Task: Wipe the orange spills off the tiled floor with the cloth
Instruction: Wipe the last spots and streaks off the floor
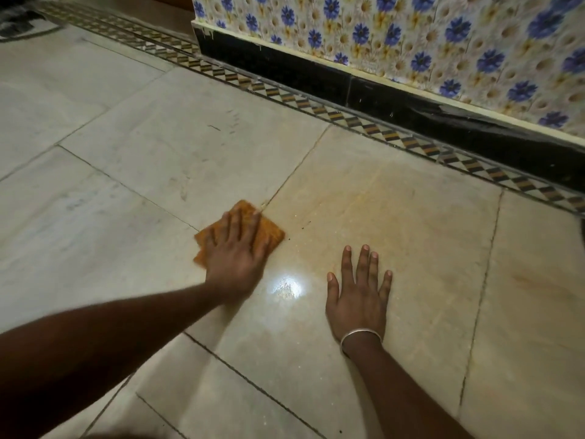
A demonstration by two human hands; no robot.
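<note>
My left hand lies flat with straight fingers on an orange cloth, pressing it to the tiled floor at a tile joint. The cloth shows past my fingers on the far and right sides. A faint orange smear spreads over the tile to the right of the cloth, with a paler orange streak further right. My right hand rests flat on that same tile, fingers spread, holding nothing; a metal bangle sits on its wrist.
A patterned border strip runs diagonally along the floor beside a black skirting under a wall with blue flowers. A bright light reflection sits between my hands. A dark mat lies at the far left.
</note>
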